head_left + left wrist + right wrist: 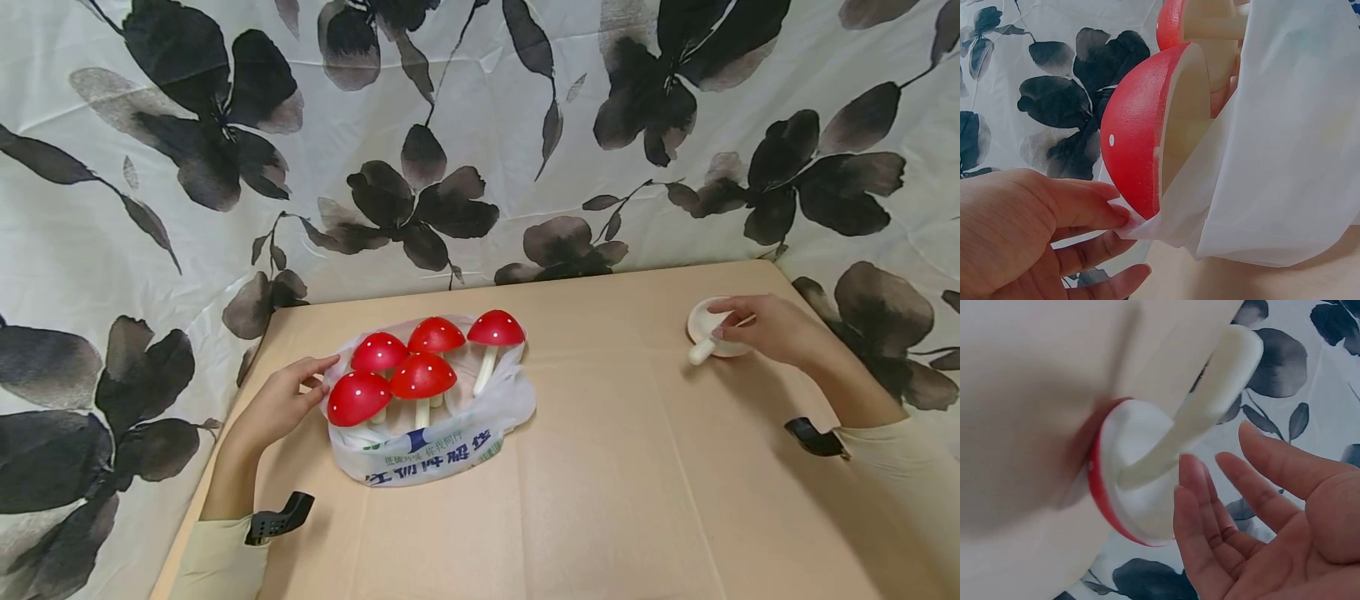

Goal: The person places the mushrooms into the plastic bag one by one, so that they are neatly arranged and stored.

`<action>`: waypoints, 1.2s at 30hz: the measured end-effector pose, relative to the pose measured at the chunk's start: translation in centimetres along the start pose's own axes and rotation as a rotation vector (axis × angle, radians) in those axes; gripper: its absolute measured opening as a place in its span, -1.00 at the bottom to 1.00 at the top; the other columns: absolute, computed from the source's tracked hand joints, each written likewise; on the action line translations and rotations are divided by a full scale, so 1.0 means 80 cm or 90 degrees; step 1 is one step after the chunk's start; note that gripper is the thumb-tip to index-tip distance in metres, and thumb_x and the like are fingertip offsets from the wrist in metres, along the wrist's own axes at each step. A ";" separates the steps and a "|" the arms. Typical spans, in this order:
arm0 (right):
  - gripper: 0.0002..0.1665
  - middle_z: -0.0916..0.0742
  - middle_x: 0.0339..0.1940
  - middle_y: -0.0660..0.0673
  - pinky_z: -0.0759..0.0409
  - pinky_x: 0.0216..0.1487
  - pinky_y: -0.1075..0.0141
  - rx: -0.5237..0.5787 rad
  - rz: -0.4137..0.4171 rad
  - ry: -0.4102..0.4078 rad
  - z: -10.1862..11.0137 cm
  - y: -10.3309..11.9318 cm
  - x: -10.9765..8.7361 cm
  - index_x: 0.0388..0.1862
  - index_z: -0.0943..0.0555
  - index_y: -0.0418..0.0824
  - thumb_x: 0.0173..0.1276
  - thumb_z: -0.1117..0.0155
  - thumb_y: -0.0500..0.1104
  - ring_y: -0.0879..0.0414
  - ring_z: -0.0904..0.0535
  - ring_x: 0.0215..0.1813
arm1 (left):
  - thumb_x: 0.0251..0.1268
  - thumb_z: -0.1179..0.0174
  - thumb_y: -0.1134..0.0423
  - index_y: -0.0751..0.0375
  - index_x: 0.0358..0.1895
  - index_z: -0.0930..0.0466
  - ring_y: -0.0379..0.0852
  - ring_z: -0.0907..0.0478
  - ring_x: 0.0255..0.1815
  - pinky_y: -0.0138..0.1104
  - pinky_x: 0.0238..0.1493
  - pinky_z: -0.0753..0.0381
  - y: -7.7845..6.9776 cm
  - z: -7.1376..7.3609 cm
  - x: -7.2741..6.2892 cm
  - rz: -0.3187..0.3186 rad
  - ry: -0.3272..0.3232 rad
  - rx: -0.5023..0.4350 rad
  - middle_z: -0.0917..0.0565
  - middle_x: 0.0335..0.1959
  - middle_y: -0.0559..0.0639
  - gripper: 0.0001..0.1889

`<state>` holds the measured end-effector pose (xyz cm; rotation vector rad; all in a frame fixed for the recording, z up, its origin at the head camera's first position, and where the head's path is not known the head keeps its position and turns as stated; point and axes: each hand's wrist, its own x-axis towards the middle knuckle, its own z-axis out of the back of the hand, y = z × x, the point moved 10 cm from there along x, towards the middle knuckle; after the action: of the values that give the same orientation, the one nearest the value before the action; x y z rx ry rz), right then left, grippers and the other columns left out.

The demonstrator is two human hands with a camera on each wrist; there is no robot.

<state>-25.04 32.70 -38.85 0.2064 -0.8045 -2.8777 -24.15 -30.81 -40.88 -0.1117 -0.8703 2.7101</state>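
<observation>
A white plastic bag with printed lettering stands at the left of the table, its mouth turned down. Several red toy mushrooms with white dots and pale stems sit inside it. At the bag's left rim, my left hand pinches the thin plastic between thumb and forefinger, beside a red cap. Far to the right, another toy mushroom lies cap down, its pale stem slanting up. My right hand is close beside that stem, fingers loosely bent and apart from it in the right wrist view.
The tan table extends between the bag and the lone mushroom. A white cloth with dark flowers hangs behind and around it. Black bands sit on both wrists.
</observation>
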 end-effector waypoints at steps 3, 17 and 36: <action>-0.45 -0.73 -0.11 -0.37 -0.50 -0.27 0.33 -0.016 -0.031 0.011 -0.003 -0.012 0.000 0.28 -0.51 -0.48 0.45 -0.30 -0.17 -0.26 -0.60 -0.01 | 0.37 -0.19 0.47 0.33 0.40 -0.46 0.19 -0.60 0.00 -0.45 -0.22 -0.63 0.001 0.000 0.000 0.004 0.000 0.004 -0.62 0.13 0.31 -0.48; -0.34 -0.78 -0.19 -0.38 -0.48 -0.30 0.29 -0.027 -0.090 0.035 -0.013 -0.034 0.003 0.27 -0.51 -0.52 0.51 -0.23 0.03 -0.07 -0.68 -0.21 | 0.37 -0.18 0.48 0.35 0.39 -0.47 0.19 -0.59 -0.01 -0.44 -0.23 -0.64 -0.002 -0.003 0.002 -0.005 -0.006 -0.001 -0.63 0.10 0.30 -0.49; -0.47 -0.57 0.20 -0.50 -0.68 -0.18 0.39 0.148 -0.043 0.018 -0.032 -0.015 0.015 0.34 -0.51 -0.44 0.47 -0.28 -0.21 0.24 -0.55 -0.06 | 0.36 -0.18 0.49 0.36 0.38 -0.46 0.19 -0.59 -0.02 -0.45 -0.23 -0.63 -0.004 -0.001 0.001 -0.003 -0.005 -0.003 -0.62 0.11 0.31 -0.49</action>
<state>-25.90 32.23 -41.73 0.3042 -1.1485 -2.8306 -24.17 -30.52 -40.76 -0.0999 -0.8775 2.7065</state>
